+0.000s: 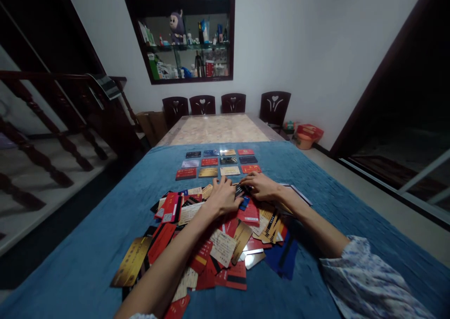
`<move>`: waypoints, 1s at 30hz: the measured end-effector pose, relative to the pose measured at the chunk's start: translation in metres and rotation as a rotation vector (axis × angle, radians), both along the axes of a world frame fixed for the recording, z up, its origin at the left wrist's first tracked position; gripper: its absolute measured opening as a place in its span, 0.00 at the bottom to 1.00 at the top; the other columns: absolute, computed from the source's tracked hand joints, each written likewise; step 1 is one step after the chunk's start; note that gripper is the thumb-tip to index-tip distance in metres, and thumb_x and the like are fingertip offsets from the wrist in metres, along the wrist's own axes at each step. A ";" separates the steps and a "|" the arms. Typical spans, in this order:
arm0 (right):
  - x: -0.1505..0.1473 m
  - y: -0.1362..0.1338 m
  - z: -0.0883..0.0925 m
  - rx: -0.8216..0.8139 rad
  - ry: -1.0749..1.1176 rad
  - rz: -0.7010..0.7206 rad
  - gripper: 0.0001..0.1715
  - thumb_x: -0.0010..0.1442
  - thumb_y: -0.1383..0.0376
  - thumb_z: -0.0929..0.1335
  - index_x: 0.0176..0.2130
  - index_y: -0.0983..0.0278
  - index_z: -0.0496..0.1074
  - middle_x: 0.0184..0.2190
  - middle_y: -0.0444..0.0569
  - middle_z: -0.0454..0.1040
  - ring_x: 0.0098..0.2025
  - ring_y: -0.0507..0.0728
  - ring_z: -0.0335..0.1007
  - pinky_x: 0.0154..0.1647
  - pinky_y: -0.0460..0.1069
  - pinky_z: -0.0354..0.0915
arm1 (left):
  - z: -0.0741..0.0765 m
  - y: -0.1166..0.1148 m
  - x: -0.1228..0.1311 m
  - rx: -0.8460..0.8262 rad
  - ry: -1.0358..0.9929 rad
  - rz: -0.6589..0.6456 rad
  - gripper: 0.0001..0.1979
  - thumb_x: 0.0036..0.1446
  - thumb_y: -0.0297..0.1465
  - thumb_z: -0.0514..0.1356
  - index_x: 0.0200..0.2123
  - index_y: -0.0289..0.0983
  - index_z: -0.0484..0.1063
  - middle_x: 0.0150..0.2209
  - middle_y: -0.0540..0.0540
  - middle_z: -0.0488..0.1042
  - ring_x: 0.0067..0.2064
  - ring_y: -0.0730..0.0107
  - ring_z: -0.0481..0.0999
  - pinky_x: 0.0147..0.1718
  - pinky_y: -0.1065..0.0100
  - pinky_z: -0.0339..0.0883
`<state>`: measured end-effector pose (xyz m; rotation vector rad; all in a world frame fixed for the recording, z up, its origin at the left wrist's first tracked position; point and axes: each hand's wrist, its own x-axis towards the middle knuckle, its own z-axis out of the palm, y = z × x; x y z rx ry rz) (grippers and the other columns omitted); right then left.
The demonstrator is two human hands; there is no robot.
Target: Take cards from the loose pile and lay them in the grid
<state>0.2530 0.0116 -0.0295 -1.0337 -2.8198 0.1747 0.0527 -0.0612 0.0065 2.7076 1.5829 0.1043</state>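
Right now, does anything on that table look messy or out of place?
The near heap of cards looks messy: they overlap at all angles, while the card rows beyond lie neatly spaced.

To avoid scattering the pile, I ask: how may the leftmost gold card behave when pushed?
The gold card looks straight-edged and unbent, so probably stiff; being thin, likely light too. Its shiny face may be slippery. It overlaps dark cards, so pushing might shift those also.
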 end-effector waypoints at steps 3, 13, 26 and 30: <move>0.000 -0.001 0.001 0.004 -0.002 -0.002 0.31 0.49 0.73 0.67 0.53 0.63 0.77 0.56 0.54 0.75 0.53 0.65 0.65 0.55 0.60 0.61 | 0.003 -0.001 0.001 -0.007 0.011 0.004 0.21 0.62 0.42 0.53 0.46 0.34 0.78 0.49 0.33 0.74 0.57 0.43 0.65 0.54 0.44 0.59; -0.002 -0.004 0.005 0.003 0.009 0.006 0.31 0.49 0.72 0.67 0.53 0.64 0.77 0.53 0.55 0.76 0.51 0.65 0.65 0.53 0.59 0.63 | 0.009 -0.002 0.000 -0.043 0.038 -0.008 0.20 0.61 0.40 0.53 0.45 0.35 0.78 0.47 0.34 0.75 0.55 0.44 0.67 0.53 0.46 0.62; 0.001 -0.005 0.006 -0.012 0.070 0.039 0.29 0.50 0.74 0.66 0.51 0.63 0.78 0.52 0.53 0.77 0.49 0.63 0.67 0.53 0.58 0.63 | 0.005 -0.002 0.002 0.055 0.138 -0.087 0.17 0.60 0.35 0.53 0.41 0.33 0.79 0.42 0.36 0.77 0.50 0.49 0.72 0.52 0.50 0.62; 0.002 -0.005 0.009 -0.019 0.093 0.058 0.28 0.51 0.74 0.66 0.50 0.63 0.79 0.51 0.53 0.78 0.50 0.62 0.68 0.54 0.57 0.62 | 0.007 0.001 0.000 0.058 0.144 -0.123 0.16 0.60 0.32 0.53 0.38 0.33 0.80 0.39 0.36 0.79 0.47 0.51 0.74 0.50 0.52 0.63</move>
